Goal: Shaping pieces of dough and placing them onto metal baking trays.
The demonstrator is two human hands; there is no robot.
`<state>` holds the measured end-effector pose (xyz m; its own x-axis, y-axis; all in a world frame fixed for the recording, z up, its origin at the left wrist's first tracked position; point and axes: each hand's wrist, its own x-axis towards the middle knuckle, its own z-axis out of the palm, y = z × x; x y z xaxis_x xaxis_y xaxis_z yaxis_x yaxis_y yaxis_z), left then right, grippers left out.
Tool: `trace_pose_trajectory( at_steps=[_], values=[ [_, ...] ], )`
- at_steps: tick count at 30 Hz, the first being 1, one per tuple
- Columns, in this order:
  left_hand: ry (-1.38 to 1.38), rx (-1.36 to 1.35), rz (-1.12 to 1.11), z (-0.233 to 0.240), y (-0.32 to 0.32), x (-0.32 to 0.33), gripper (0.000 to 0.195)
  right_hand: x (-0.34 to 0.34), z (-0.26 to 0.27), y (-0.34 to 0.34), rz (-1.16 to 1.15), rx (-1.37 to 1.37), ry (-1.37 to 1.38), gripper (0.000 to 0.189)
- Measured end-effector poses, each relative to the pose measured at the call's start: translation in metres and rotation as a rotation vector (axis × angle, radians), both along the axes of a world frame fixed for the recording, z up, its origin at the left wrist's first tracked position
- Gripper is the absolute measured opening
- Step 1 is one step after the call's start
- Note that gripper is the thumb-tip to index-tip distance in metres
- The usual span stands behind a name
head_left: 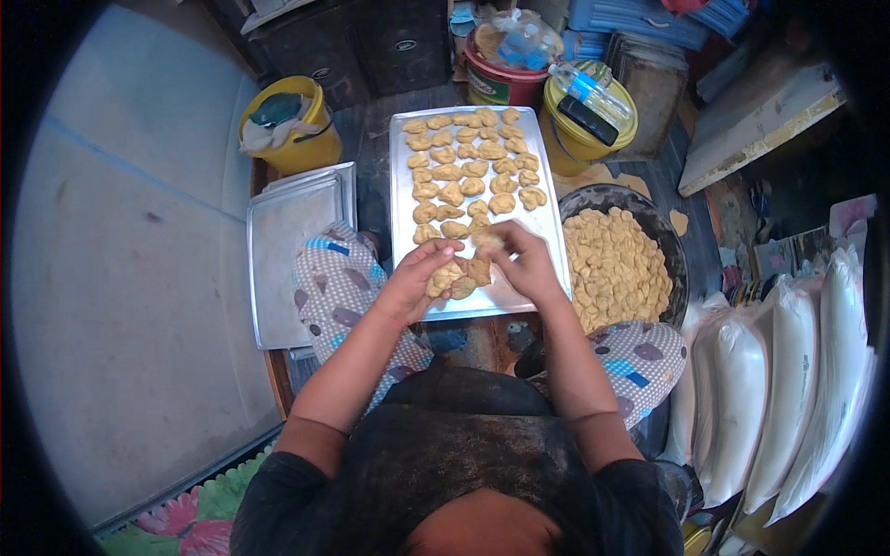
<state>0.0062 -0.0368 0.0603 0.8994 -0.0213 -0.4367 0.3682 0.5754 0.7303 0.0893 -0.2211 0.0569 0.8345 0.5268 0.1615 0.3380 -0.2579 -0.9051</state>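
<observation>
In rows on a metal baking tray (pixel 546 243) lie many dough pieces (pixel 473 169). My left hand (pixel 421 276), over the tray's near end, holds a clump of dough (pixel 452 279) with a darker brown part at its right. Just right of it, my right hand (pixel 521 260) pinches a small blurred dough piece (pixel 487 241) between its fingers, near the last rows. To the right of the tray stands a large dark round basin (pixel 680 278) heaped with dough pieces (pixel 612 267).
Stacked empty metal trays (pixel 292 264) lie left. A yellow bucket (pixel 295 153) stands behind them. A lidded yellow bucket (pixel 567 153) bears a bottle and a phone; a red bucket (pixel 487 87) is beside it. White filled plastic bags (pixel 740 403) stand right. My knees flank the tray.
</observation>
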Motion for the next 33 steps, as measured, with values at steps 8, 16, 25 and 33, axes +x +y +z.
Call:
trace_pose_trajectory(
  at_steps=[8,16,25,33],
  values=[
    [-0.068,-0.095,0.005,-0.024,0.017,-0.008,0.034,0.056,-0.08,-0.01,-0.232,0.025,-0.244,0.011],
    [0.052,-0.074,0.103,-0.031,0.021,-0.009,0.024,0.052,-0.091,-0.003,-0.274,-0.356,-0.416,0.013],
    [-0.064,-0.329,0.086,-0.035,0.019,-0.006,0.022,-0.004,-0.02,0.024,0.105,0.103,-0.005,0.042],
    [-0.142,-0.274,0.06,-0.045,0.019,-0.003,0.019,-0.003,-0.023,0.017,0.014,0.362,0.54,0.021]
  ],
)
